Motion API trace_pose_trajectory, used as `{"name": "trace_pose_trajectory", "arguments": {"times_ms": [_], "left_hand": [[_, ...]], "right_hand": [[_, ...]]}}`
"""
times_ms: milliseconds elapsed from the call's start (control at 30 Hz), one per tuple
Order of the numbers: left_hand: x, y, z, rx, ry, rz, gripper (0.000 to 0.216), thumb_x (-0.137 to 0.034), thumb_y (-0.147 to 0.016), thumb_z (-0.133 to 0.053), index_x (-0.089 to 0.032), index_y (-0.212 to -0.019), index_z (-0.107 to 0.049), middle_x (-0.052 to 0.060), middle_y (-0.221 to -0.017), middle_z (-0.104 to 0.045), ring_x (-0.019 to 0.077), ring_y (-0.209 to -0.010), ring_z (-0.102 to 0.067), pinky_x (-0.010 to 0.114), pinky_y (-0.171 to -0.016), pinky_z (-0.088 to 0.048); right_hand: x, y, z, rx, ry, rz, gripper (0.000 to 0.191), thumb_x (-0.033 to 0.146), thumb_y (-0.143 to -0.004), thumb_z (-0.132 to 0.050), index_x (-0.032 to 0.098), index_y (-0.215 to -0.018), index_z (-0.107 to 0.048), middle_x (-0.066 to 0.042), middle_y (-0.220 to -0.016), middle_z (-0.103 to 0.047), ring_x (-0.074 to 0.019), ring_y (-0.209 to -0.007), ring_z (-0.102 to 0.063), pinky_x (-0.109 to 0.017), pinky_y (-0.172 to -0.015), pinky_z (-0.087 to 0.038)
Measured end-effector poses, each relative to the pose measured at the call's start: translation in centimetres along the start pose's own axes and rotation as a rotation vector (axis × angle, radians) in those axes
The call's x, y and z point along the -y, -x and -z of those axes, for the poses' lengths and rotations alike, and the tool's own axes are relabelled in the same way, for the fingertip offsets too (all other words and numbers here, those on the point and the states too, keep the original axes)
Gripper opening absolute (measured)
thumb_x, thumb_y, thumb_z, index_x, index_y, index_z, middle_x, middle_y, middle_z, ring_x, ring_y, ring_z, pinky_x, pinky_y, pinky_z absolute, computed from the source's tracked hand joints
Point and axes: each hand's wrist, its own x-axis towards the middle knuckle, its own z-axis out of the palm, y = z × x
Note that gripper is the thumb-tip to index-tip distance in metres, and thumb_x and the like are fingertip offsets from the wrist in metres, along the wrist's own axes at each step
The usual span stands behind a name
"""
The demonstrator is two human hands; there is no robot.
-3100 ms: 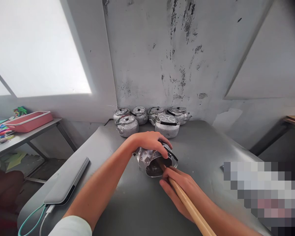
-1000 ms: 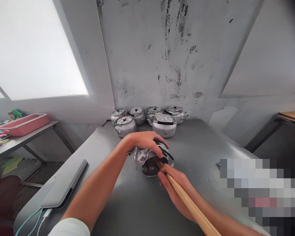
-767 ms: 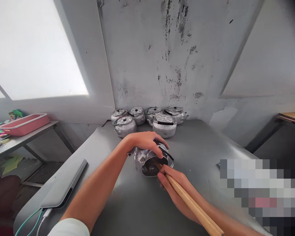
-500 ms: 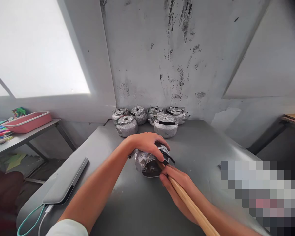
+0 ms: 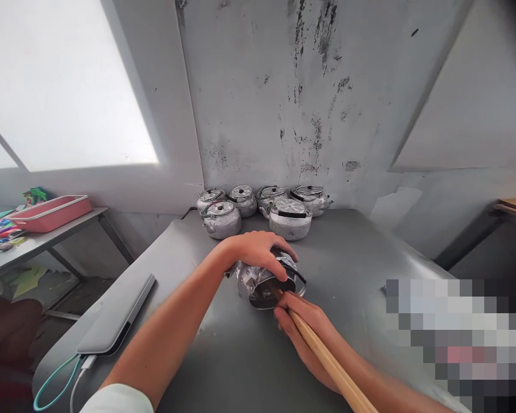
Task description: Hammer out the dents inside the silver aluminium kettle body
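A dented silver metal kettle [image 5: 246, 282] lies tilted on the grey table, its round opening turned toward me. My left hand [image 5: 262, 252] grips it from above, thumb and fingers curled over its side. A black handle grip on a wire bail sticks out at its right. My right hand [image 5: 303, 321] is wrapped around a long wooden stick [image 5: 327, 358], whose far end goes into the kettle's opening. That end is hidden in the dark inside.
Several silver kettles [image 5: 290, 221] stand along the table's back edge by the stained wall. A grey power bank [image 5: 116, 315] with cables lies at the left. A pink basket [image 5: 54, 215] sits on a side table. A blurred patch covers the right.
My right hand and the wooden stick have shifted slightly left and down at the kettle's opening. My left hand and the kettle have stayed in place.
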Motion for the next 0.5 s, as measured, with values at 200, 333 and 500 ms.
{"name": "trace_pose_trajectory", "arguments": {"times_ms": [200, 333, 500], "left_hand": [[0.44, 0.08, 0.22, 0.014, 0.032, -0.027, 0.054, -0.045, -0.069, -0.074, -0.033, -0.122, -0.068, -0.002, -0.129, -0.061, 0.0249, -0.114, -0.057, 0.030, -0.098, -0.043], [0.68, 0.10, 0.28, 0.016, 0.073, -0.042, 0.054, -0.042, -0.070, -0.074, -0.030, -0.123, -0.068, -0.001, -0.130, -0.061, 0.0247, -0.115, -0.057, 0.030, -0.099, -0.043], [0.88, 0.02, 0.31, 0.016, 0.077, -0.044, 0.054, -0.043, -0.069, -0.075, -0.030, -0.122, -0.068, -0.001, -0.129, -0.062, 0.0247, -0.114, -0.057, 0.031, -0.099, -0.043]], "right_hand": [[-0.21, -0.01, 0.15, -0.037, -0.035, -0.028, 0.030, 0.036, -0.104, -0.035, 0.023, -0.080, -0.046, 0.000, -0.078, -0.055, -0.0136, -0.069, -0.049, -0.024, -0.066, -0.043], [-0.03, -0.14, 0.13, -0.030, -0.006, 0.000, 0.028, 0.034, -0.103, -0.037, 0.022, -0.079, -0.046, 0.000, -0.078, -0.055, -0.0136, -0.069, -0.050, -0.025, -0.067, -0.043], [0.26, -0.34, 0.18, -0.013, -0.008, 0.005, 0.028, 0.034, -0.103, -0.036, 0.023, -0.079, -0.046, 0.000, -0.078, -0.055, -0.0140, -0.069, -0.049, -0.024, -0.064, -0.042]]}}
